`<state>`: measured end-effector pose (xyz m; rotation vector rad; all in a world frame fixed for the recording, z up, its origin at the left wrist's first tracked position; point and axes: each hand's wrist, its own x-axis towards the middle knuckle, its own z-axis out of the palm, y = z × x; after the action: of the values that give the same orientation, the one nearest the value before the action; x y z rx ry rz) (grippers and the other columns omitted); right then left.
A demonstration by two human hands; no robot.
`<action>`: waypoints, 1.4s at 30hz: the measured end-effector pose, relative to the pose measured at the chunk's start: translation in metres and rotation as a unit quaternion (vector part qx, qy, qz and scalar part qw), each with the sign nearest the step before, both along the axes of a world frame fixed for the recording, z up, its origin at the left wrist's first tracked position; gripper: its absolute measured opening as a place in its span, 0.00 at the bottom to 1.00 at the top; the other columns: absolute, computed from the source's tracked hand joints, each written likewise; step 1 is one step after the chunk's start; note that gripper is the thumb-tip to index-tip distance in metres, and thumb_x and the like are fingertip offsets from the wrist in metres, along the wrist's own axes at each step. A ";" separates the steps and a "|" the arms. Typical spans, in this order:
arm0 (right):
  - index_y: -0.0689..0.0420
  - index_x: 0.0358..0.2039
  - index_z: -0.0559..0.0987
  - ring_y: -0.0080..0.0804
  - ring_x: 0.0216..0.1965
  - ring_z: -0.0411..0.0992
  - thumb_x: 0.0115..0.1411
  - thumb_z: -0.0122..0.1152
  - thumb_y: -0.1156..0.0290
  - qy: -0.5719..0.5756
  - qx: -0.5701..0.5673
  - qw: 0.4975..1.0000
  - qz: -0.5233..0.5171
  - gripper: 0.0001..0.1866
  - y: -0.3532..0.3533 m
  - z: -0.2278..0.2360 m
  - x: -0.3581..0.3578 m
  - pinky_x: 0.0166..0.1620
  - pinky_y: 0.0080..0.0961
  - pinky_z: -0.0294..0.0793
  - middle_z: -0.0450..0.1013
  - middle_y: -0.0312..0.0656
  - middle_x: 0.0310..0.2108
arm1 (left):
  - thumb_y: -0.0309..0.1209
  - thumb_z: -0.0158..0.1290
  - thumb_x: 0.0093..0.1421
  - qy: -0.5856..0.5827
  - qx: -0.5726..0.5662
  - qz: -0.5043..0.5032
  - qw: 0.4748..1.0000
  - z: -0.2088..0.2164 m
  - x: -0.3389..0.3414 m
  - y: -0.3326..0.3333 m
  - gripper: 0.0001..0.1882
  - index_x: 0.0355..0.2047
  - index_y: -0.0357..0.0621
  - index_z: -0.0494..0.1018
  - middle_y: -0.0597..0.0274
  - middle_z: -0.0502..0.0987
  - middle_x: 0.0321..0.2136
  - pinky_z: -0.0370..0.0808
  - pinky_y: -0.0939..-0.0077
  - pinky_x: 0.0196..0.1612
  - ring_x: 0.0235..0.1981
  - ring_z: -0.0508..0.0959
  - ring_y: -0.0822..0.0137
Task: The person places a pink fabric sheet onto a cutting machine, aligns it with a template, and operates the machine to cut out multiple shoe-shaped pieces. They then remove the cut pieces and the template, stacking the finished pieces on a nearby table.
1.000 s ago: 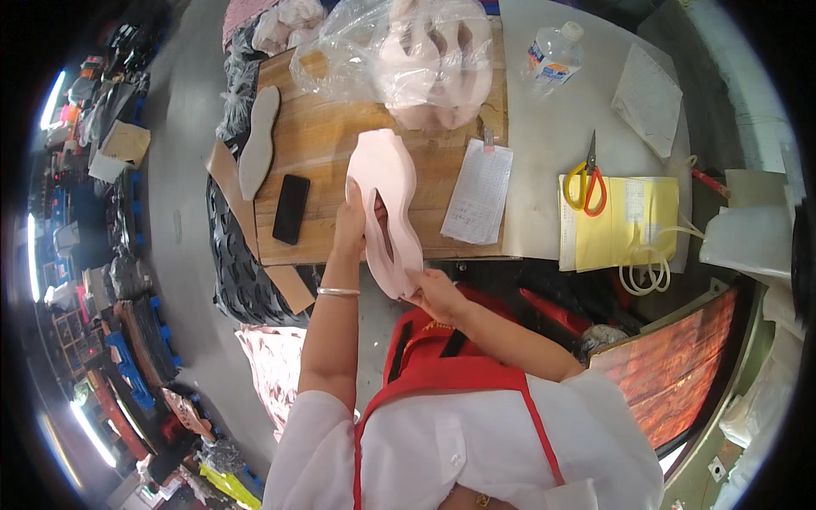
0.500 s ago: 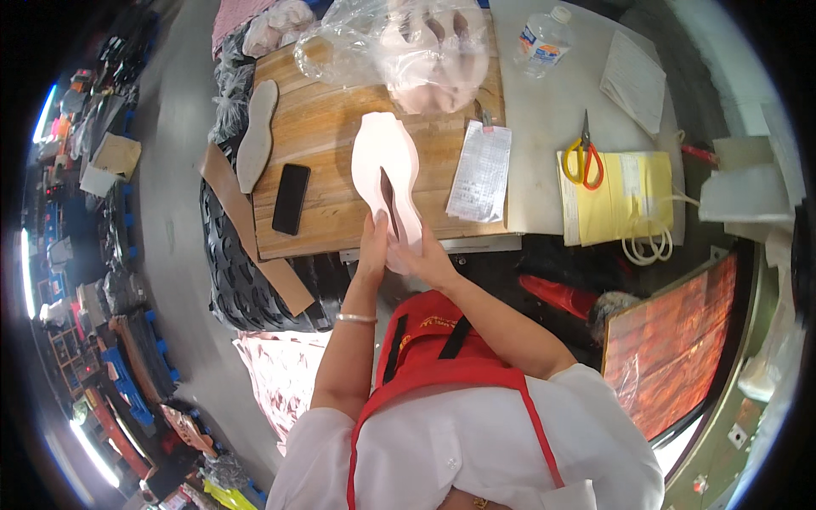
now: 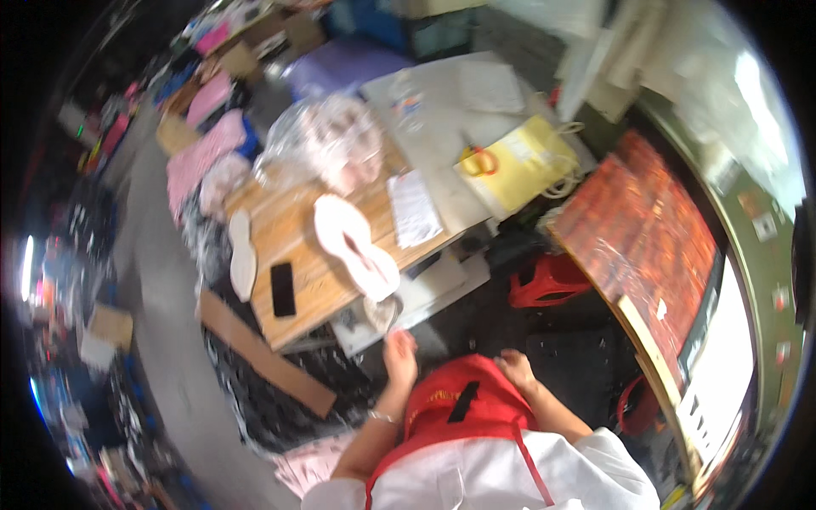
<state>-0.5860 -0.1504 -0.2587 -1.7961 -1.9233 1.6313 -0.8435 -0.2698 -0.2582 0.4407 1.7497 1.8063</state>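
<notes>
A pale pink shoe-sole-shaped piece [image 3: 353, 238] with a long slit lies on the wooden board [image 3: 297, 251], its near end reaching the front edge. Apart from it, my left hand [image 3: 400, 350] hovers just in front of that edge, close to a round roll-like thing [image 3: 382, 313]. My right hand [image 3: 516, 371] is beside the red apron [image 3: 467, 399], away from the table. Both hands are smeared by motion, so how far their fingers are closed is unclear. Nothing shows in either one.
A flat pale sole [image 3: 242, 255] and black phone [image 3: 282, 289] lie left on the board. Paper [image 3: 414, 208], a clear bag of pink pieces [image 3: 340, 140], yellow folder [image 3: 518, 166], scissors [image 3: 478, 161] and bottle [image 3: 407, 102] lie beyond. A red stool [image 3: 548, 280] stands right.
Both hands have let go of the pink sole piece and drawn back toward my body, the right one further aside. The piece now rests on the board. The view has turned.
</notes>
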 end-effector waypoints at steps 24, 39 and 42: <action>0.61 0.51 0.71 0.40 0.37 0.77 0.57 0.59 0.63 0.059 0.153 0.845 -0.508 0.24 -0.251 0.099 0.464 0.42 0.32 0.75 0.78 0.46 0.34 | 0.30 0.48 0.63 0.522 0.169 -0.576 0.606 0.194 0.543 0.142 0.14 0.44 0.32 0.74 0.42 0.78 0.39 0.73 0.63 0.45 0.41 0.77 0.46; 0.60 0.55 0.65 0.38 0.40 0.75 0.55 0.62 0.67 -0.052 0.348 0.649 -0.674 0.29 -0.115 0.192 0.700 0.45 0.30 0.74 0.75 0.47 0.38 | 0.46 0.49 0.61 0.601 0.039 -0.517 0.608 0.192 0.618 0.363 0.27 0.52 0.37 0.69 0.37 0.73 0.47 0.68 0.53 0.53 0.48 0.72 0.42; 0.62 0.49 0.72 0.49 0.52 0.66 0.51 0.63 0.68 -0.174 0.414 0.622 -0.642 0.25 -0.078 0.195 0.749 0.56 0.36 0.65 0.68 0.53 0.49 | 0.44 0.49 0.60 0.658 -0.045 -0.521 0.541 0.201 0.615 0.367 0.24 0.45 0.35 0.74 0.36 0.76 0.39 0.73 0.53 0.47 0.40 0.76 0.41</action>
<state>0.1626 -0.2288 -0.0634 -2.0494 -0.5752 -0.1094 -0.2285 0.0977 -0.0571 2.5754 1.4624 0.2289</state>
